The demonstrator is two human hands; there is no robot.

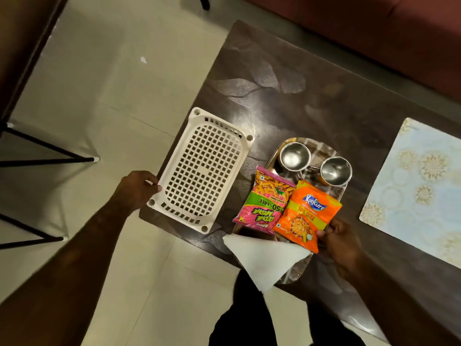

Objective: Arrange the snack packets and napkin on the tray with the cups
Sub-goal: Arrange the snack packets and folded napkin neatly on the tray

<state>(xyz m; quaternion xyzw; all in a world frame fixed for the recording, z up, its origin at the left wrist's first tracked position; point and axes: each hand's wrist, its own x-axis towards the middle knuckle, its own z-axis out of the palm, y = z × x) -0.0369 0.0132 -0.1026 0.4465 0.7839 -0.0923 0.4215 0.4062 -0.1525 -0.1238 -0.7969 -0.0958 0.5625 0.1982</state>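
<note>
A shiny steel tray (298,273) lies on the dark table. Two steel cups (294,156) (335,170) stand at its far end. A pink and green snack packet (264,201) and an orange snack packet (307,216) lie side by side on the tray. A white napkin (265,258), folded to a triangle, covers the tray's near end and hangs over the table edge. My right hand (337,242) pinches the orange packet's near corner. My left hand (138,190) grips the near-left edge of a white perforated plastic basket (202,171).
The white basket overhangs the table's left edge. A pale floral placemat (421,188) lies on the table to the right. A dark red sofa (374,28) runs along the far side. Black chair legs (47,158) stand on the tiled floor at left.
</note>
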